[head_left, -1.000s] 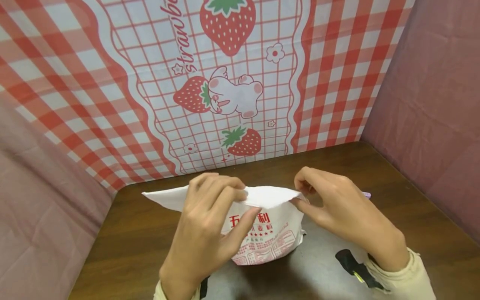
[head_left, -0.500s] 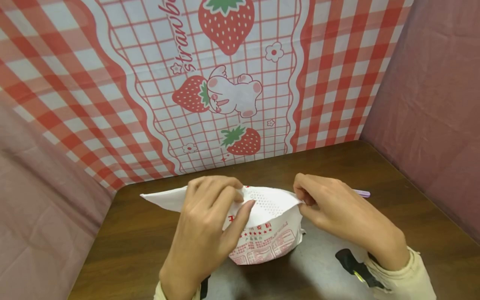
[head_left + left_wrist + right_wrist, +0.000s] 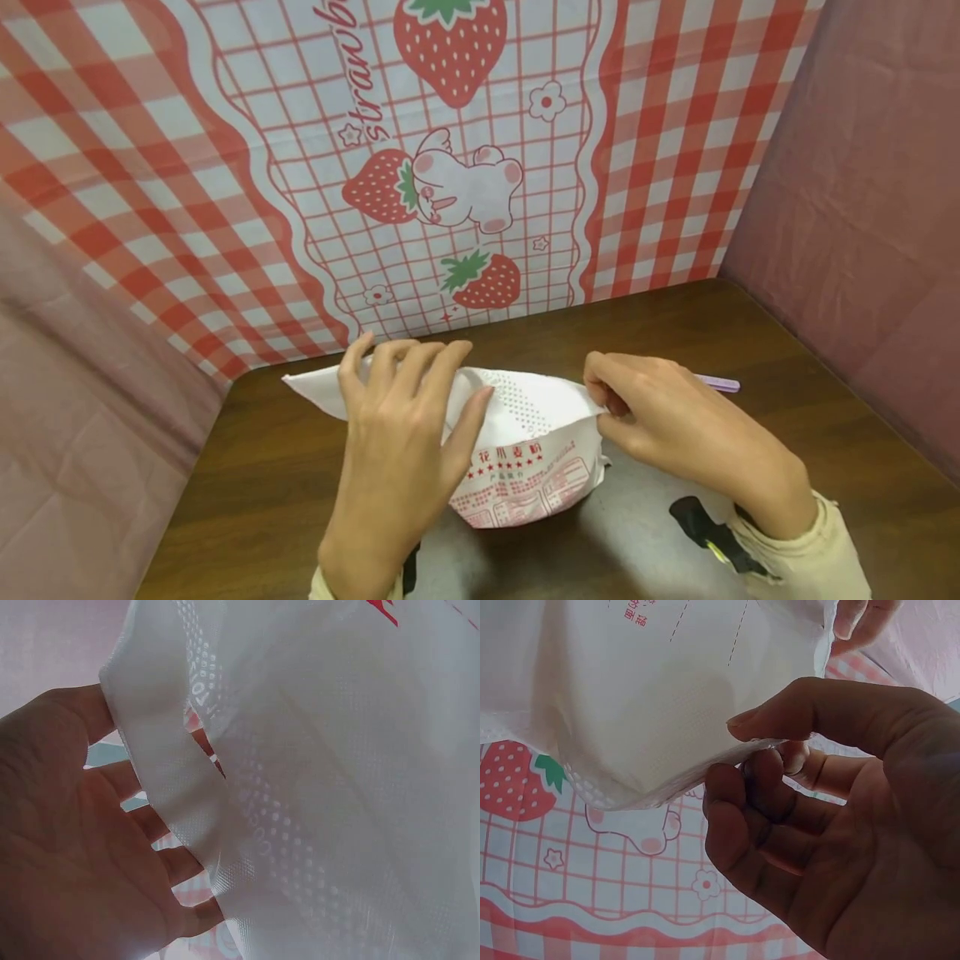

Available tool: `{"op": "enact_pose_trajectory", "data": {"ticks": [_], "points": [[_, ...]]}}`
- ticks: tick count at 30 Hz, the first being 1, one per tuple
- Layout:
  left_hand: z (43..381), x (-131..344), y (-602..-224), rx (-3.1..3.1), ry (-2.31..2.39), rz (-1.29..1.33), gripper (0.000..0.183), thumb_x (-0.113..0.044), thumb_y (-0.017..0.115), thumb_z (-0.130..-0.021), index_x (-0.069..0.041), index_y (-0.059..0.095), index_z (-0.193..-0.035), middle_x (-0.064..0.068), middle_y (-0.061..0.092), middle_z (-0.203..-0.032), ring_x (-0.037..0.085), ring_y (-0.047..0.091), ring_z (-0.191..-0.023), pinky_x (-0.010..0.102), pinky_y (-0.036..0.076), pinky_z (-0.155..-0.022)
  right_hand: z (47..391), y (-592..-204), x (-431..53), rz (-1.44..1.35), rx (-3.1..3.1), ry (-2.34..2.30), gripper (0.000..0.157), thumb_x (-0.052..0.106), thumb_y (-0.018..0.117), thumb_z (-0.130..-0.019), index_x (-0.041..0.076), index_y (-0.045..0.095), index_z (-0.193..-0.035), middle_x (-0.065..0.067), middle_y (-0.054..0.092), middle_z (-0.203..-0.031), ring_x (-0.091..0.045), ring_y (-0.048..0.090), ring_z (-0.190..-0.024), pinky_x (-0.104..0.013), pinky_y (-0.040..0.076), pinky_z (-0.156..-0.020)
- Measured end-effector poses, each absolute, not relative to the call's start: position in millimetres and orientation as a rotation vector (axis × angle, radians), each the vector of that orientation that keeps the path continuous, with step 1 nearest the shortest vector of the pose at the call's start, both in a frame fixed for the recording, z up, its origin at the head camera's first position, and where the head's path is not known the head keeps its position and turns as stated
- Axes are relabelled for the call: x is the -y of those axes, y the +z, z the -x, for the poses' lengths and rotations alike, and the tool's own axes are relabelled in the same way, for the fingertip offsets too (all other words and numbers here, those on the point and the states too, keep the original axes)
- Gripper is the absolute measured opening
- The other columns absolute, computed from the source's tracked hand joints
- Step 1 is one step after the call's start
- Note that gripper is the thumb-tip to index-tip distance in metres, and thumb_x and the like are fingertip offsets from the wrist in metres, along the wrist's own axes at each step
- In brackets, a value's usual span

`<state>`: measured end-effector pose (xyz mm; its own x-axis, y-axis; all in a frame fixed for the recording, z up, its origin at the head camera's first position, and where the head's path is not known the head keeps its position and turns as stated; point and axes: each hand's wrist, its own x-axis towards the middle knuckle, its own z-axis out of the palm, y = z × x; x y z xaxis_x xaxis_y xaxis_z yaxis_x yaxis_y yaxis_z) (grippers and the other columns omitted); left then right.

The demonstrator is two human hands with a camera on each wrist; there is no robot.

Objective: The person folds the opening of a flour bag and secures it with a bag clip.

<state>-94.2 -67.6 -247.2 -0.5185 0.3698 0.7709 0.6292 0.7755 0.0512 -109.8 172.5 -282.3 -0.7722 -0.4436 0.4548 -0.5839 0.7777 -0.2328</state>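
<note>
A white flour bag [image 3: 517, 492] with red print stands on the table in the head view, its mouth gaping and a corner stretching out to the left. My left hand [image 3: 401, 450] is at the left part of the rim, fingers fairly straight and spread, thumb apart from them. In the left wrist view, the fingertips of that hand [image 3: 90, 832] are hidden behind the bag's edge [image 3: 169, 780]. At the opposite end of the mouth, my right hand [image 3: 675, 417] pinches the rim between thumb and curled fingers, as the right wrist view also shows.
A slim purple object [image 3: 718, 383] lies on the brown wooden table [image 3: 247, 483], partly hidden behind the right hand. Behind the table hangs a red-checked strawberry cloth [image 3: 480, 192]. Pink cloths [image 3: 855, 208] close both sides.
My right fingers have closed onto the bag's right corner. The mouth has widened, showing its inner face. My left hand has shifted left along the rim, with its fingers straightening and spreading.
</note>
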Motion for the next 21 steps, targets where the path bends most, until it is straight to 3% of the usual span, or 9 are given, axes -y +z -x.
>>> {"op": "enact_pose_trajectory", "data": {"ticks": [4, 11, 17, 21], "points": [[94.5, 68.5, -247.7, 2.185, -0.4, 0.739, 0.024, -0.031, 0.063, -0.081, -0.009, 0.065, -0.092, 0.003, 0.061, -0.088, 0.024, 0.049, -0.09, 0.051, 0.017, -0.101, 109.1, -282.3, -172.3, -0.79, 2.609, 0.517, 0.027, 0.005, 0.059, -0.066, 0.024, 0.04, -0.071, 0.014, 0.037, -0.061, -0.001, 0.038, -0.056, -0.018, 0.032, -0.05], [96.7, 70.3, -248.8, 2.185, -0.458, 0.791, 0.02, -0.028, 0.066, -0.08, -0.009, 0.066, -0.086, 0.002, 0.062, -0.082, 0.022, 0.049, -0.087, 0.049, 0.02, -0.1, 98.9, -272.4, -190.4, -0.902, 2.548, 0.623, 0.031, 0.02, 0.076, -0.068, 0.026, 0.052, -0.086, 0.019, 0.049, -0.079, 0.005, 0.048, -0.073, -0.014, 0.042, -0.062], [99.3, 72.4, -249.7, 2.179, -0.471, 0.832, 0.019, -0.027, 0.066, -0.08, -0.009, 0.066, -0.086, 0.001, 0.062, -0.083, 0.021, 0.049, -0.088, 0.048, 0.021, -0.1, 99.9, -265.3, -200.1, -0.837, 2.396, 0.686, 0.029, 0.017, 0.073, -0.073, 0.027, 0.056, -0.094, 0.02, 0.055, -0.087, 0.007, 0.052, -0.077, -0.01, 0.043, -0.066], [101.2, 73.9, -250.3, 2.172, -0.488, 0.854, 0.016, -0.025, 0.066, -0.081, -0.009, 0.065, -0.085, 0.001, 0.062, -0.083, 0.021, 0.049, -0.087, 0.047, 0.022, -0.099, 109.9, -271.4, -191.5, -0.807, 2.41, 0.78, 0.022, 0.02, 0.068, -0.079, 0.026, 0.057, -0.097, 0.019, 0.057, -0.092, 0.005, 0.055, -0.083, -0.013, 0.045, -0.07]]}}
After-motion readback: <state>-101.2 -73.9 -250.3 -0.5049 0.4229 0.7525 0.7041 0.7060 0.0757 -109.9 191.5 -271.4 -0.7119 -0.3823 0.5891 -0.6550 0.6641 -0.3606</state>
